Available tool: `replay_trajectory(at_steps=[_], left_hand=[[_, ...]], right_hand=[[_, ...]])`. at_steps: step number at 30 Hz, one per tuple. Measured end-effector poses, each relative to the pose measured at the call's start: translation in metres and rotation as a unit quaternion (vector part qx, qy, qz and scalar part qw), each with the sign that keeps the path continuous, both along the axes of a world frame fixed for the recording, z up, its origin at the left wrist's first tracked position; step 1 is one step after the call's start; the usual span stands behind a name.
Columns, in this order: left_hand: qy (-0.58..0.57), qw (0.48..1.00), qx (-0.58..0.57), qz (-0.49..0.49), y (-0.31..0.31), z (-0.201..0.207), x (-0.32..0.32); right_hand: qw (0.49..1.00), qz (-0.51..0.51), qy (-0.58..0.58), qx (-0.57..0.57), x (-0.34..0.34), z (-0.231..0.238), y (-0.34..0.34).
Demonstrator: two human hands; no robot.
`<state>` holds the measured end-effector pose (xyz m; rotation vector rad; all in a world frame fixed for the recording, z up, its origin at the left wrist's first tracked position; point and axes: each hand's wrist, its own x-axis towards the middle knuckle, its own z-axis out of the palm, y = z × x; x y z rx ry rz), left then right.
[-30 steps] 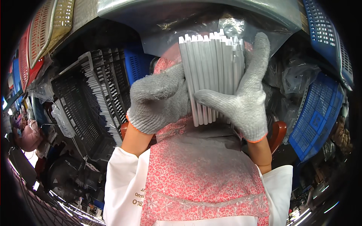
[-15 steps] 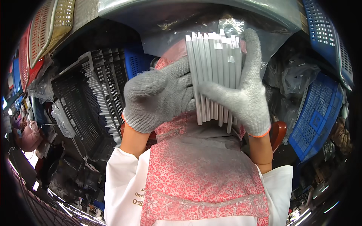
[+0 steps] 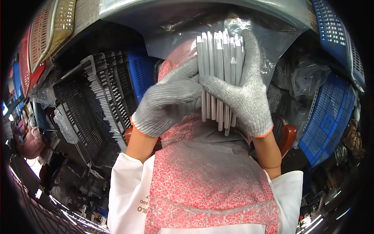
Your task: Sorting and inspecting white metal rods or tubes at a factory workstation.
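A bundle of slim silver-grey metal bars (image 3: 219, 66) stands nearly upright in front of me, their pale upper ends at uneven heights. My right hand (image 3: 249, 89), in a grey knit glove with an orange cuff edge, wraps the bundle from the right, thumb across its front and fingers along its far right side. My left hand (image 3: 165, 101), gloved alike, presses against the bundle's left side with its fingers reaching behind; the thumb points toward the bars. Several lower ends stick out below the hands, above my pink floral apron (image 3: 210, 175).
A grey plastic-covered work surface (image 3: 175, 31) lies ahead. Black slatted crates (image 3: 93, 109) and a blue crate (image 3: 140, 72) stand at left. Another blue crate (image 3: 327, 121) with clear plastic bags (image 3: 307, 78) is at right. Coloured baskets (image 3: 62, 15) sit at the upper left.
The bundle has drawn together and looks narrower, its bars sitting at more uneven heights. My left thumb has swung in to the bars; my right hand has shifted slightly left.
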<state>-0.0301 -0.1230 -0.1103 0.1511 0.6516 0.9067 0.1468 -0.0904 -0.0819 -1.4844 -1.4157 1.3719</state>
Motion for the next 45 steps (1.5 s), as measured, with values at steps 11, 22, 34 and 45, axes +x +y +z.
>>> replay_trajectory(at_steps=[11,22,34,45], left_hand=[[0.054,0.988,-0.097,-0.110,0.001,0.005,0.024],[-0.087,0.978,-0.097,-0.165,-0.033,-0.021,0.030],[-0.207,0.969,-0.104,-0.082,-0.009,-0.039,0.010],[-0.161,0.977,-0.029,0.135,-0.010,-0.051,-0.022]], right_hand=[[0.995,0.009,0.022,-0.101,-0.007,-0.021,-0.002],[0.941,0.178,0.248,-0.145,0.032,-0.043,0.009],[0.885,-0.075,0.384,-0.253,0.032,-0.047,0.003],[0.914,0.010,0.309,-0.261,0.033,-0.017,-0.009]])
